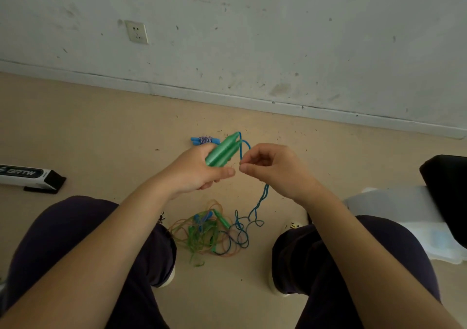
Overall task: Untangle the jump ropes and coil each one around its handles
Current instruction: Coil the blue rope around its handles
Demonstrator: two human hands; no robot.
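My left hand point(199, 170) grips two green handles point(223, 150) side by side, their tips pointing up and away. A blue rope point(262, 197) leaves the handle tips, passes through the pinched fingers of my right hand point(274, 168) and hangs to the floor. Its lower end runs into a tangled pile of green, orange and blue ropes point(207, 232) between my knees. Beyond my hands, a rope coiled around blue handles point(203, 140) lies on the floor.
A white and black box point(27, 175) lies on the floor at left. A black object point(447, 189) and white plastic point(414, 217) sit at right. The wall and baseboard point(227, 96) run behind. My dark-trousered knees frame the pile.
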